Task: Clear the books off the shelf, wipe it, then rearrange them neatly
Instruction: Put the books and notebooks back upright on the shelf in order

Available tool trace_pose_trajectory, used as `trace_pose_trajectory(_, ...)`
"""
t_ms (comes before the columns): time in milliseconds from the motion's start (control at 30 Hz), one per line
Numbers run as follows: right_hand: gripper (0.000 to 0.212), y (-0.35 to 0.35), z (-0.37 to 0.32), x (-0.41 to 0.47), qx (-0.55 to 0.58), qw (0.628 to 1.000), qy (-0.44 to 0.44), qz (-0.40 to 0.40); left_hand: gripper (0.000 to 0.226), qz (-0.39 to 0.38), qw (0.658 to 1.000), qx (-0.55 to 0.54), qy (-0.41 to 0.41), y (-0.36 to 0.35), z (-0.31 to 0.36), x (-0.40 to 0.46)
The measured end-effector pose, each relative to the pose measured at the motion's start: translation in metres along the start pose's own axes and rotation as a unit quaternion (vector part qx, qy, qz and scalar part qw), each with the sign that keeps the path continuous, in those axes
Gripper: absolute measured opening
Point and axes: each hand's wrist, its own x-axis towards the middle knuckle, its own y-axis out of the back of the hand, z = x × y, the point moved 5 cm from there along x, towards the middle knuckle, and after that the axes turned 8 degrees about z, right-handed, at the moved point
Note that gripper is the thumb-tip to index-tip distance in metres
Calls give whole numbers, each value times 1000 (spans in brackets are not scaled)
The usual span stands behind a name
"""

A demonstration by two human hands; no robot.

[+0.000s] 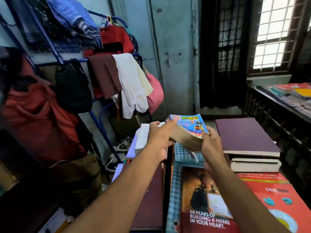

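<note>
Thick blue-covered paperback stack with yellowed page edges (pixel 188 130) held in the air between both hands, tilted, above the far middle of the checked-cloth surface (pixel 175 187). Left hand (pixel 159 138) grips its left end, fingers curled round the spine side, thumb on top; right hand (pixel 210 142) grips the near right corner, fingers clamped on the page edges. Just left of the left hand, a pale open-paged book pile (pixel 141 140) at the surface's far left edge, touching or just beside the hand, cannot tell which. Right of the held stack, a large maroon hardcover book (pixel 244 133) lies flat on top of two more thick books (pixel 254 163) at the far right corner. Near edge: brown magazine printed "88 YEARS OF BUILDING A HOME IN YOUR HEART" (pixel 205 207) under the right forearm, red glossy booklet (pixel 279 195) just beside it to the right, dark maroon ledger (pixel 149 199) to the left. Left background: blue metal clothes rack (pixel 55 52) hung with red, brown and white garments. Far right: dark shelf (pixel 269 101) under the window carrying flat coloured books (pixel 292 91).
</note>
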Motion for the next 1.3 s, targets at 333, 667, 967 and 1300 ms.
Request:
trace_pose_trajectory(333,40,-79,-46,-199,-20,958,120,-260,31,58,994,-74,63,219,-16,-95)
trace_pose_trajectory(667,61,-233,27,-458,-213,773,242,-546,42,380,906,-183,-35,525,-73,-215)
trace_pose_trajectory(967,92,-317,26,-601,-218,640,422,-604,76,454,864,-80,-204,645,-87,-219)
trace_pose_trajectory(1300,75,-348,85,-598,-36,753,234,-614,65,327,858,218,-330,665,-96,-207)
